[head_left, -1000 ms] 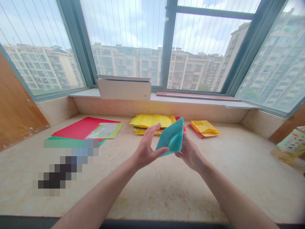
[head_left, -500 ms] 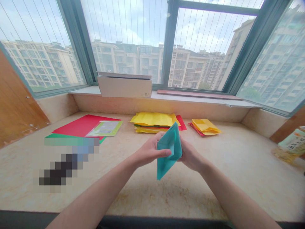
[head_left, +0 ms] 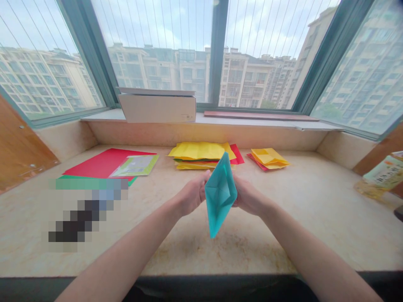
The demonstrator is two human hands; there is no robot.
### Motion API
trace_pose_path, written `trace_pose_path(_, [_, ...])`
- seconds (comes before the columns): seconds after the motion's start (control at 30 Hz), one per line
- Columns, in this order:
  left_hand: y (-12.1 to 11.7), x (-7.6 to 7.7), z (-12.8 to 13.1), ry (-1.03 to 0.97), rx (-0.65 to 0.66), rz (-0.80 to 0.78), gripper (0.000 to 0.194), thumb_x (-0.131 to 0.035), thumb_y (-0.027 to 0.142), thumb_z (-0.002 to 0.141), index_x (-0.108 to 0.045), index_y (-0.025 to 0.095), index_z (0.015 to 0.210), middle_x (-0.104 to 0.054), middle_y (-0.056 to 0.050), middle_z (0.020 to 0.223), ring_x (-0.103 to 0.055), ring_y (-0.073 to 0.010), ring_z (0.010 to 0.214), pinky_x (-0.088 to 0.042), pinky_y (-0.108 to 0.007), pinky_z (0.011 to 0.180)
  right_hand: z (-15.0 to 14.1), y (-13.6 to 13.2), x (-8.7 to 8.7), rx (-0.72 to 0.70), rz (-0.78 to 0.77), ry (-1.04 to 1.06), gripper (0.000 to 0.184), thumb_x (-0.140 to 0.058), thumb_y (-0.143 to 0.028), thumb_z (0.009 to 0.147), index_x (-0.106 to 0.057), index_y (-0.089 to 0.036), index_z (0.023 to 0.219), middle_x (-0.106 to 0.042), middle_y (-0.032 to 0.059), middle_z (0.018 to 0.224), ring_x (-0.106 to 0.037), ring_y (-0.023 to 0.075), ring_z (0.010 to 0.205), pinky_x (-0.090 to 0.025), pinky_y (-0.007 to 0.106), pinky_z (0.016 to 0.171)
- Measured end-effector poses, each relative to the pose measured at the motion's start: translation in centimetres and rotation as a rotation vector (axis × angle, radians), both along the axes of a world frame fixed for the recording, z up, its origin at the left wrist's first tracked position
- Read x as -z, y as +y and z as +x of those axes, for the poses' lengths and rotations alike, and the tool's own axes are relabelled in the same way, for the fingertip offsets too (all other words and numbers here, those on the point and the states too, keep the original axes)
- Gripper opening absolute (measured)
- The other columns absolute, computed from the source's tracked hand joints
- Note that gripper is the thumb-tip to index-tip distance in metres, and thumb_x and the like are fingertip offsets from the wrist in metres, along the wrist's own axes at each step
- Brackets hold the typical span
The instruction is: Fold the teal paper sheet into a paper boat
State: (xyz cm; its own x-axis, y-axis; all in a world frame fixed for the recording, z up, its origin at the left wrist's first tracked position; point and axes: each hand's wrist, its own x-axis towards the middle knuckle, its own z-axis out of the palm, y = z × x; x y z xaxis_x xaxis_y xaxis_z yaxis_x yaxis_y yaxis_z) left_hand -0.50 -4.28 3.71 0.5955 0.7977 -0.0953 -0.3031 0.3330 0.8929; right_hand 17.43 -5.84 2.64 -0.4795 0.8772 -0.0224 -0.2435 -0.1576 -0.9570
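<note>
A folded teal paper piece [head_left: 221, 193], its creased diamond-shaped face toward me, is held above the counter between both hands. My left hand [head_left: 192, 193] grips its left side, and part of the fingers is behind the paper. On the opposite side my right hand [head_left: 247, 193] holds the edge, with most of its fingertips hidden. Behind the hands lies a stack of folded yellow paper [head_left: 201, 151] with red and green layers showing. Smaller folded yellow paper pieces [head_left: 270, 158] rest on red ones to the right.
Red sheets [head_left: 100, 162] lie at the left over green paper, with a clear packet [head_left: 135, 165] on top. Nearby is a blurred-out object [head_left: 77, 218]. A white box [head_left: 157, 108] stands on the window sill. A bottle [head_left: 382, 178] stands at the far right.
My left thumb has come off the front of the teal paper to its left side. The paper has turned to face me more, its fold spread wider. The view has shifted slightly.
</note>
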Motion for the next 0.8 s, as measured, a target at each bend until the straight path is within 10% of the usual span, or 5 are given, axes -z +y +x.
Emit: trace_pose_path(0.8, [-0.4, -0.7, 0.5, -0.116, 0.123, 0.061, 0.059, -0.035, 0.058, 0.092, -0.066, 0.011, 0.109, -0.075, -0.012, 0.083, -0.071, -0.028, 0.069, -0.054, -0.045, 0.073, -1.0, -0.6, -0.9, 0.015, 0.1, 0.054, 0.047, -0.053, -0.063, 0.089, -0.065, -0.019, 0.08, -0.056, -0.0002, 0.065, -0.047, 0.0095, 0.052, -0.037, 0.021, 0.044])
